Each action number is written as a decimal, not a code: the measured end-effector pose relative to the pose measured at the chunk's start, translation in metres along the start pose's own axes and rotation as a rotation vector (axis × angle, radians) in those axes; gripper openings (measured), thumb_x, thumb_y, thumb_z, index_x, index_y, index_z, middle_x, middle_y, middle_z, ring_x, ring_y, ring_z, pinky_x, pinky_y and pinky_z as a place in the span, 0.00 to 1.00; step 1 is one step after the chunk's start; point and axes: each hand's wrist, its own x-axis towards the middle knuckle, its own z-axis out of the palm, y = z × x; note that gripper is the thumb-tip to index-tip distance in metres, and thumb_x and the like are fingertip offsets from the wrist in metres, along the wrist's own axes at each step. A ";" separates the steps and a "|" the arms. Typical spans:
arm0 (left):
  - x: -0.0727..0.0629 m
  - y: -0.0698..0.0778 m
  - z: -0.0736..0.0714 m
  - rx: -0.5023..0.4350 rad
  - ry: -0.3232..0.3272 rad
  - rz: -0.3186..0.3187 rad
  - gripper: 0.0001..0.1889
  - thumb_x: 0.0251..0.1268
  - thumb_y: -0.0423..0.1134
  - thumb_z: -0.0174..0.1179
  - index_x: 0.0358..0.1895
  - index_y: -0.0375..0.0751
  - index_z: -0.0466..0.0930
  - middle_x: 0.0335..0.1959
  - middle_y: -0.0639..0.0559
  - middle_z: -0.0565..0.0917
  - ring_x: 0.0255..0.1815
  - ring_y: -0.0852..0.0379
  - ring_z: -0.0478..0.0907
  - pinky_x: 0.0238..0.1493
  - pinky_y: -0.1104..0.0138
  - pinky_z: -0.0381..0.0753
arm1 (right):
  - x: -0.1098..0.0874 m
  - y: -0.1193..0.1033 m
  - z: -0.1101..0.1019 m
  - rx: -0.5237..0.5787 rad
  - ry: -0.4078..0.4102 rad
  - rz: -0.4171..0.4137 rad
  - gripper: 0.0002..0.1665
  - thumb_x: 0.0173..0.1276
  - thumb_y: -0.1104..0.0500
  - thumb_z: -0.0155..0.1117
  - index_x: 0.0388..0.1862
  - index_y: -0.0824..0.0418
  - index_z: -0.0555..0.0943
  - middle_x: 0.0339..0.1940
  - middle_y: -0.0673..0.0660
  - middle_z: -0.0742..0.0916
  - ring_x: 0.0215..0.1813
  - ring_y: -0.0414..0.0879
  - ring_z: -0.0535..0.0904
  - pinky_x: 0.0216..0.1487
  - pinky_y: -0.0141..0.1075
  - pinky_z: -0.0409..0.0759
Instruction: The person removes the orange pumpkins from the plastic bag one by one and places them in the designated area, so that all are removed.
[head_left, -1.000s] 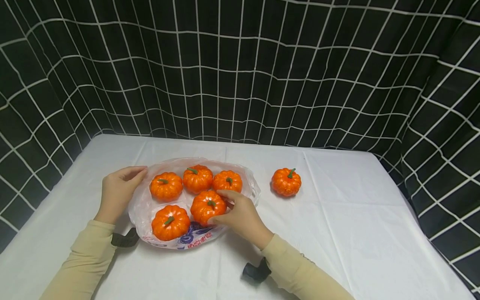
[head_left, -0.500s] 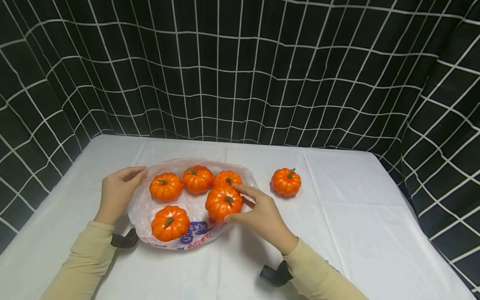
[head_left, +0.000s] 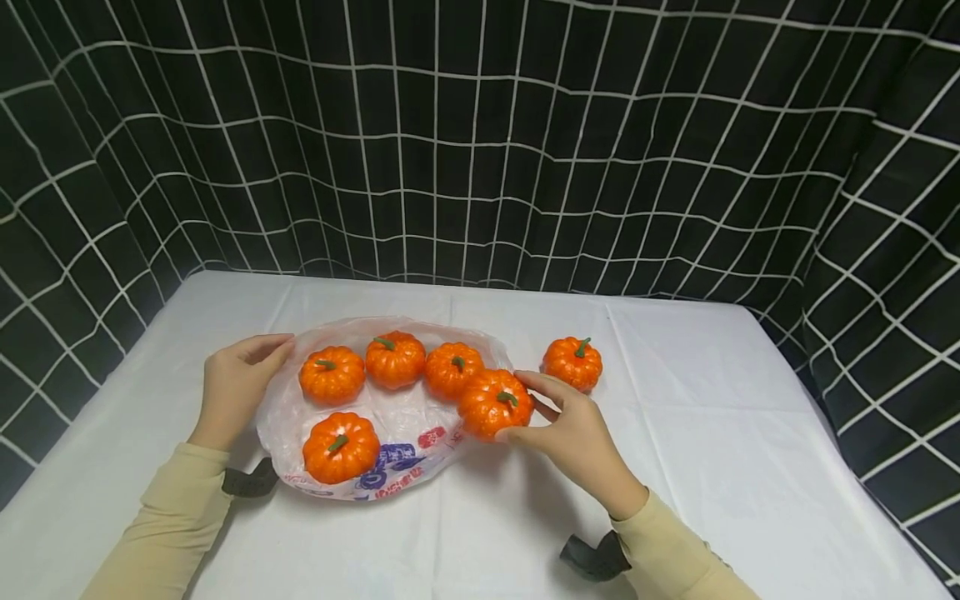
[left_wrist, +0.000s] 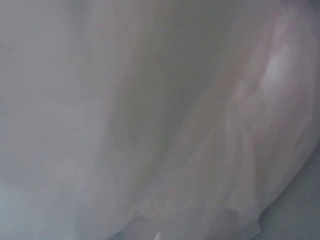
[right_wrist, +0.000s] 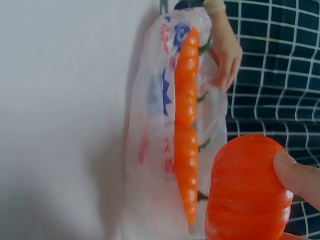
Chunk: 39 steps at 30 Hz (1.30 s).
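My right hand (head_left: 576,433) grips a small orange pumpkin (head_left: 489,407) with a green stem, thumb and fingers at its side. In the right wrist view this pumpkin (right_wrist: 247,195) hangs raised beside the bag. On the table a translucent white plastic bag (head_left: 405,412) with red and blue print lies spread with its mouth open upward. Several like pumpkins sit in it, one of them (head_left: 341,447) near the front. At the bag's left rim my left hand (head_left: 236,387) pinches the plastic. The left wrist view holds only blurred bag film (left_wrist: 225,150).
One more pumpkin (head_left: 567,363) stands on the white-covered table (head_left: 720,467) right of the bag, just behind my right hand. A black curtain (head_left: 480,150) with a white grid encloses the back and sides. Dark straps (head_left: 596,558) are on both wrists.
My right hand has lifted the front-right pumpkin and carried it rightward, from inside the bag to over its right rim. The left hand has stayed in place.
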 end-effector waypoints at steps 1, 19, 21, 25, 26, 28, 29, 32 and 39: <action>0.000 0.000 0.000 0.000 0.000 -0.001 0.17 0.72 0.43 0.59 0.54 0.34 0.84 0.53 0.37 0.86 0.59 0.41 0.81 0.62 0.50 0.79 | -0.001 0.001 -0.003 -0.001 0.007 0.008 0.39 0.51 0.66 0.79 0.64 0.68 0.76 0.67 0.64 0.79 0.71 0.57 0.73 0.65 0.43 0.77; 0.001 -0.002 0.001 0.009 0.006 0.009 0.17 0.71 0.44 0.60 0.53 0.36 0.85 0.52 0.39 0.87 0.57 0.44 0.82 0.60 0.60 0.82 | -0.021 0.021 -0.057 -0.074 0.118 0.112 0.46 0.52 0.59 0.81 0.69 0.67 0.71 0.71 0.66 0.74 0.72 0.60 0.72 0.62 0.38 0.76; 0.001 -0.002 0.001 0.007 0.006 0.005 0.17 0.71 0.44 0.60 0.53 0.36 0.85 0.52 0.39 0.87 0.57 0.44 0.82 0.59 0.60 0.82 | -0.022 0.023 -0.062 -0.087 0.126 0.114 0.47 0.53 0.58 0.80 0.70 0.67 0.71 0.72 0.66 0.74 0.72 0.60 0.72 0.62 0.37 0.77; 0.001 -0.002 0.002 -0.005 0.002 0.007 0.17 0.71 0.43 0.60 0.53 0.35 0.85 0.52 0.38 0.87 0.58 0.42 0.81 0.62 0.51 0.80 | -0.025 0.028 -0.072 -0.113 0.143 0.117 0.47 0.54 0.56 0.80 0.71 0.67 0.70 0.72 0.67 0.73 0.73 0.60 0.71 0.60 0.30 0.77; 0.001 -0.002 0.002 -0.002 0.001 0.008 0.17 0.71 0.44 0.60 0.53 0.35 0.85 0.52 0.38 0.87 0.58 0.42 0.81 0.62 0.51 0.79 | -0.025 0.029 -0.074 -0.118 0.149 0.121 0.48 0.54 0.56 0.80 0.71 0.68 0.69 0.72 0.67 0.73 0.73 0.60 0.71 0.59 0.27 0.78; 0.001 -0.002 0.003 0.002 0.002 0.011 0.17 0.71 0.44 0.60 0.53 0.35 0.85 0.52 0.38 0.87 0.58 0.43 0.81 0.62 0.50 0.79 | -0.025 0.032 -0.079 -0.123 0.159 0.132 0.48 0.55 0.56 0.80 0.71 0.68 0.69 0.72 0.67 0.73 0.73 0.59 0.71 0.57 0.23 0.78; 0.001 -0.002 0.003 0.005 0.003 0.011 0.17 0.71 0.44 0.60 0.53 0.36 0.85 0.52 0.39 0.87 0.58 0.43 0.82 0.62 0.50 0.79 | -0.025 0.033 -0.081 -0.129 0.164 0.136 0.48 0.55 0.56 0.79 0.72 0.68 0.69 0.73 0.67 0.73 0.72 0.59 0.71 0.55 0.20 0.77; 0.001 -0.002 0.002 0.004 0.010 0.008 0.17 0.71 0.43 0.60 0.53 0.35 0.85 0.52 0.39 0.87 0.58 0.43 0.82 0.61 0.51 0.80 | -0.026 0.036 -0.087 -0.144 0.180 0.150 0.48 0.56 0.55 0.79 0.72 0.68 0.68 0.73 0.67 0.73 0.71 0.60 0.72 0.52 0.15 0.76; 0.002 -0.004 0.003 0.010 0.011 0.014 0.17 0.71 0.44 0.60 0.53 0.35 0.85 0.51 0.38 0.87 0.57 0.43 0.82 0.60 0.50 0.80 | -0.025 0.043 -0.097 -0.194 0.222 0.173 0.47 0.57 0.54 0.78 0.72 0.67 0.69 0.72 0.68 0.73 0.69 0.61 0.74 0.49 0.12 0.76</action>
